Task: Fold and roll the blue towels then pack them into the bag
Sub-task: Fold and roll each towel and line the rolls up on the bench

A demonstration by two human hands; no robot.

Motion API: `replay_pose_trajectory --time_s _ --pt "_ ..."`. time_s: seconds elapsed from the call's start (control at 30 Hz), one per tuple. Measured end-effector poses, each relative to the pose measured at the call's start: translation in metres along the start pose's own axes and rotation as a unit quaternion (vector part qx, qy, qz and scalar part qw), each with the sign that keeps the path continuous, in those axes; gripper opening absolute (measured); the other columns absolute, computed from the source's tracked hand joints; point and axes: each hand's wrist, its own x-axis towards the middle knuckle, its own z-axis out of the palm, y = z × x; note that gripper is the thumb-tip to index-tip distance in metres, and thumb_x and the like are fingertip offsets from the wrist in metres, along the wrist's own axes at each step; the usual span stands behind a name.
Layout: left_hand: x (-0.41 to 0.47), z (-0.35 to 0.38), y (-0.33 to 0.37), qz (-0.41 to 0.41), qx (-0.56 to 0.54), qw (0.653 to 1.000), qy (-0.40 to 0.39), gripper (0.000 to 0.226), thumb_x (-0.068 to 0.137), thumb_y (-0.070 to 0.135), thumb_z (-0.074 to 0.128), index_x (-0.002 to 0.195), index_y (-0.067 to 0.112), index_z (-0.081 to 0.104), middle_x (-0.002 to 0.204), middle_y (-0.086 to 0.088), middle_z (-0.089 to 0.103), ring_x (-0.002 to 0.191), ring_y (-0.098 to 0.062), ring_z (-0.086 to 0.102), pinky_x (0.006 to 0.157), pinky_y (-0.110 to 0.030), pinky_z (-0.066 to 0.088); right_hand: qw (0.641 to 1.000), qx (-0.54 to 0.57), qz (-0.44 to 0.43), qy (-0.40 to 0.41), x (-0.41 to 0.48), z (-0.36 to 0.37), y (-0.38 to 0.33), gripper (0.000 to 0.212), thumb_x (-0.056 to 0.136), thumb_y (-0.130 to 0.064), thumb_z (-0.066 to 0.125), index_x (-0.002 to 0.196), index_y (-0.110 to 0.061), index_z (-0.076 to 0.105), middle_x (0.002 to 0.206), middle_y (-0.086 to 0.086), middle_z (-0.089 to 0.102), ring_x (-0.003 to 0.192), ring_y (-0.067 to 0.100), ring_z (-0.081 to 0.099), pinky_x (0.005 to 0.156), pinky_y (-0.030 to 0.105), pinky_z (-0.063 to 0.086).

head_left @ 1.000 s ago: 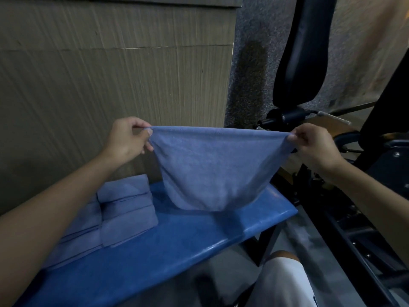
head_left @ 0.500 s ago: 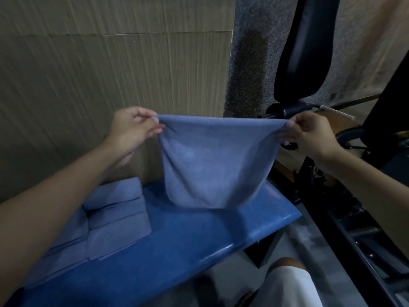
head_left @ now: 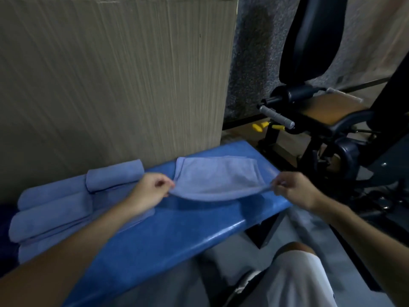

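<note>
1. Behind the bench, a tall ribbed cardboard panel (head_left: 115,80) fills the upper left; no print or label can be read on it, and its top and left side run out of the frame.
2. To your right stands a black exercise machine (head_left: 314,89) with a padded backrest, a brown seat and a grey grip; any maker's mark is too dark to make out, and the frame is cut off at the right edge.
3. The blue bench (head_left: 177,235) runs diagonally from lower left to centre right, with a glossy surface; its near left end is hidden under your left forearm.
4. At the left end of the bench lies a pile of rolled blue towels (head_left: 55,209), one short roll at the back and longer ones in front. Your arm covers part of the pile, so their number cannot be told.
5. The blue towel (head_left: 217,178) you are working on lies folded on the far right part of the bench, its back edge flat on the surface and its near folded edge lifted slightly and sagging between your hands. No tag or label shows on it.
6. Your left hand (head_left: 152,191) has its fingers pinching the towel's near left corner.
7. Your right hand (head_left: 294,191) has its fingers pinching the near right corner; motion blur softens both hands.
8. Your knee in white shorts (head_left: 296,278) shows at the bottom.
</note>
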Motion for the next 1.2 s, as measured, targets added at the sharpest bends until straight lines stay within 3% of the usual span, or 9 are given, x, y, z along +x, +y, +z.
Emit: replay_pose_trajectory --time_s 0.1,0.27,0.33,0.4,0.53,0.7,0.87,1.03,1.2 --pt "-0.01 0.011 -0.022 -0.046 0.067 0.994 -0.067 0.026 0.09 -0.001 0.057 0.07 0.008 0.071 0.072 -0.014 0.071 0.062 -0.014 0.064 0.069 -0.04 0.056 0.996 -0.045 -0.01 -0.071 -0.011 0.019 0.016 0.021 0.083 -0.006 0.069 0.069 -0.022 0.064 0.073 -0.001 0.065 0.072 0.016 0.058 0.069 0.028 0.045" --pt "-0.001 0.014 -0.025 0.002 0.212 0.971 -0.114 0.019 0.08 0.026 0.055 0.074 0.017 0.07 0.072 0.005 0.072 0.069 -0.013 0.067 0.071 -0.04 0.056 0.995 -0.027 0.008 -0.092 -0.003 0.032 0.028 0.01 0.09 -0.011 0.063 0.088 -0.014 0.072 0.093 0.0 0.07 0.092 0.02 0.064 0.082 0.032 0.048" --pt "0.003 0.027 -0.023 0.035 0.231 0.964 -0.127 0.018 0.09 0.02 0.057 0.098 0.019 0.073 0.103 0.003 0.072 0.093 -0.016 0.067 0.09 -0.03 0.051 0.996 -0.007 0.007 -0.093 0.005 0.04 0.023 0.019 0.093 -0.016 0.06 0.11 -0.015 0.07 0.113 -0.006 0.065 0.107 0.013 0.059 0.091 0.026 0.042" --pt "0.007 0.045 -0.025 0.057 0.244 0.954 -0.166 0.033 0.097 0.019 0.053 0.129 0.013 0.061 0.145 -0.003 0.049 0.132 -0.017 0.048 0.107 -0.016 0.03 0.993 -0.001 0.006 -0.117 0.012 0.052 0.019 0.033 0.095 -0.023 0.058 0.128 -0.02 0.06 0.125 -0.01 0.054 0.118 0.01 0.05 0.1 0.027 0.038" --pt "0.006 0.072 -0.039 0.066 0.331 0.912 -0.234 0.045 0.099 0.039 0.041 0.144 0.034 0.041 0.161 0.002 0.02 0.149 -0.018 0.018 0.119 -0.032 0.02 0.979 -0.14 -0.034 -0.142 0.014 0.075 0.026 0.039 0.096 -0.037 0.053 0.133 -0.027 0.049 0.129 -0.007 0.057 0.121 0.018 0.053 0.099 0.035 0.04" --pt "-0.006 0.071 -0.021 0.137 0.392 0.881 -0.225 0.035 0.1 0.041 0.039 0.131 0.042 0.052 0.141 0.02 0.042 0.134 -0.006 0.033 0.103 -0.036 0.028 0.955 -0.279 -0.094 -0.042 0.01 0.071 0.035 0.025 0.099 -0.045 0.038 0.116 -0.037 0.055 0.113 -0.02 0.06 0.11 0.008 0.053 0.082 0.034 0.027" --pt "0.021 0.073 -0.019 0.124 0.305 0.93 -0.164 0.023 0.096 0.038 0.046 0.111 0.034 0.062 0.11 0.018 0.059 0.108 -0.007 0.053 0.092 -0.037 0.038 0.974 -0.219 -0.057 0.029 0.034 0.075 0.031 0.024 0.098 -0.041 0.043 0.093 -0.03 0.063 0.092 -0.011 0.066 0.095 0.016 0.059 0.076 0.034 0.023" --pt "0.079 0.079 -0.025 0.034 0.222 0.974 -0.027 0.031 0.089 0.027 0.061 0.116 0.011 0.064 0.111 -0.007 0.066 0.103 -0.025 0.063 0.088 -0.036 0.05 0.984 -0.09 0.058 0.141 0.073 0.077 0.034 0.041 0.094 -0.032 0.054 0.132 -0.018 0.052 0.129 0.008 0.057 0.123 0.031 0.049 0.1 0.047 0.036" --pt "0.122 0.085 -0.039 -0.045 0.199 0.979 0.015 0.014 0.087 0.02 0.064 0.087 0.006 0.067 0.085 -0.008 0.068 0.089 -0.027 0.066 0.074 -0.031 0.048 0.982 -0.003 0.114 0.153 0.096 0.084 0.051 0.059 0.091 -0.025 0.061 0.142 -0.006 0.038 0.112 0.015 0.065 0.113 0.037 0.056 0.096 0.049 0.043"
